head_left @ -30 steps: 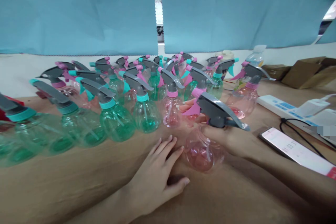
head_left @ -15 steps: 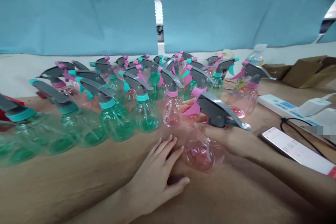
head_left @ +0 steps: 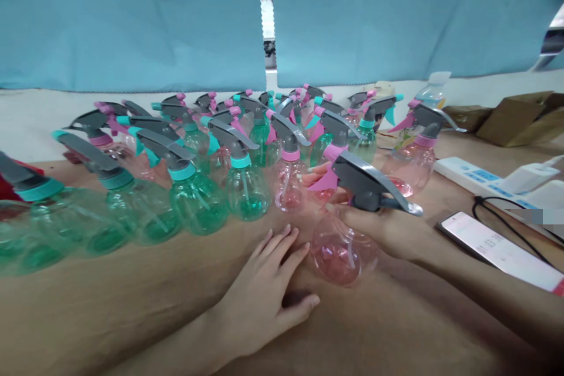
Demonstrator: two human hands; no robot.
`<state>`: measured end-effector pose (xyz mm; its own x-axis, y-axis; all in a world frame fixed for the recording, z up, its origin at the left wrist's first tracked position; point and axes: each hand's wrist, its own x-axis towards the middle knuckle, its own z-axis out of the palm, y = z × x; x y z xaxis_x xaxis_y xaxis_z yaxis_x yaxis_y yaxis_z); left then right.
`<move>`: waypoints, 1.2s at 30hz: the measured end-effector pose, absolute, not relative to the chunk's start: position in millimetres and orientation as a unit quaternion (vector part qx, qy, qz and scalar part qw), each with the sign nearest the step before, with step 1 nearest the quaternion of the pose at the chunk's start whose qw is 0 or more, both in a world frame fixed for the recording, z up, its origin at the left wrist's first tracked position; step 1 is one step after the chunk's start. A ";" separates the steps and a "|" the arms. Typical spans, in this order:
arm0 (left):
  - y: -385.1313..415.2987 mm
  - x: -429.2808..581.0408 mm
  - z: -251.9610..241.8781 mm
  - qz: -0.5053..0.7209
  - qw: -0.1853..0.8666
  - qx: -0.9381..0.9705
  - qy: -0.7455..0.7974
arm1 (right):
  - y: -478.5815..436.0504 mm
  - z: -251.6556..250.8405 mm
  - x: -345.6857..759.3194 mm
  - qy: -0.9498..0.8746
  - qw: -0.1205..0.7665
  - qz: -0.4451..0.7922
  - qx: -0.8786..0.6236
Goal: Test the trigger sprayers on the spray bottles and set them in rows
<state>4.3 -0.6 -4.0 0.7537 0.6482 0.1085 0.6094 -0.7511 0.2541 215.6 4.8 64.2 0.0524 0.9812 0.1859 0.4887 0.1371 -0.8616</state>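
Note:
My left hand (head_left: 262, 288) lies flat on the wooden table, fingers spread and holding nothing. Just right of its fingertips stands a clear pink spray bottle (head_left: 337, 255) with a grey head, pink trigger and a little pink liquid. My right hand (head_left: 374, 226) is closed around this bottle's neck, hiding its collar; some fingers show behind the trigger. Close behind are another pink spray bottle (head_left: 289, 182) and a green spray bottle (head_left: 247, 191). More green bottles (head_left: 196, 202) run in a row to the left.
Several more pink and green spray bottles crowd the back of the table, with one pink bottle (head_left: 412, 164) at the right. A white power strip (head_left: 467, 173), black cable (head_left: 478, 211) and phone (head_left: 497, 249) lie to the right. Brown cardboard (head_left: 506, 120) sits behind, below a blue curtain (head_left: 374, 17).
Both hands and the spray bottle hold nearly the same places. The view has shifted very slightly.

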 end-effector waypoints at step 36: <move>-0.8 6.3 -2.5 0.083 0.084 0.936 0.332 | -3.0 75.5 203.9 -0.682 0.417 0.284 -0.530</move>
